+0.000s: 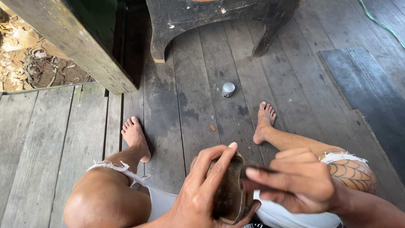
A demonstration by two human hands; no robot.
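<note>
I sit above my bare knees and feet on a wooden plank floor. My left hand (202, 190) grips a brown, rounded shell-like piece (230, 198), fingers wrapped over its top edge. My right hand (295, 179) is closed around a thin dark tool (257, 169) whose tip touches the piece's rim. Most of the tool is hidden inside my fingers.
A small silver cylinder (228, 89) stands on the planks ahead of my feet. A dark wooden bench (219, 17) stands at the top, a thick post (80, 46) at the upper left, a dark mat (371, 93) at the right. Dry litter (25, 59) lies beyond the floor's edge.
</note>
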